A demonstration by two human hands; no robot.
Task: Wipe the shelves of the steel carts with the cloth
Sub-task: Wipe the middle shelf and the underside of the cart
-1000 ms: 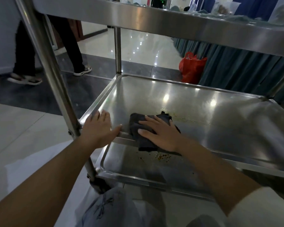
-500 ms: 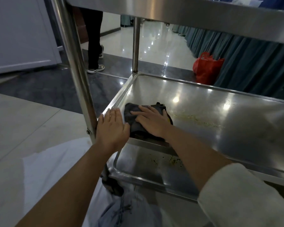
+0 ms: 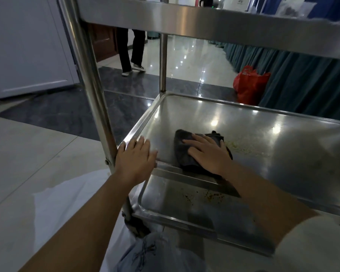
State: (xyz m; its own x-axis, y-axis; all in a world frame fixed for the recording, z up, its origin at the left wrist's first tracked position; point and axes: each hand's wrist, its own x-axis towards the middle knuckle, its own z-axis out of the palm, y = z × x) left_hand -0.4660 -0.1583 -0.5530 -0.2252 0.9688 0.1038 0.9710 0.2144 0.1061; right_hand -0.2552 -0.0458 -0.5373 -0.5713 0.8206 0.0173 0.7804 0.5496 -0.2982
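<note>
A dark grey cloth (image 3: 182, 149) lies on the steel cart's middle shelf (image 3: 200, 116), near its front left corner. My right hand (image 3: 208, 152) presses flat on the cloth with straight fingers. My left hand (image 3: 134, 159) rests with straight fingers on the shelf's front left rim, beside the cart's upright post (image 3: 90, 79). Yellowish crumbs (image 3: 239, 147) lie on the shelf just right of the cloth. The bottom shelf (image 3: 165, 195) below shows brown specks (image 3: 210, 196). The top shelf's edge (image 3: 204, 18) runs overhead.
A red bag (image 3: 248, 83) stands on the floor behind the cart against teal drapes (image 3: 302, 81). A person's legs (image 3: 131, 54) stand on the far floor. A white panel (image 3: 28, 46) is at the left. A caster (image 3: 136, 226) is by my knee.
My right hand and the cloth have shifted away from my left hand, leaving a gap of bare shelf. The left hand stays on the rim. The camera view has shifted.
</note>
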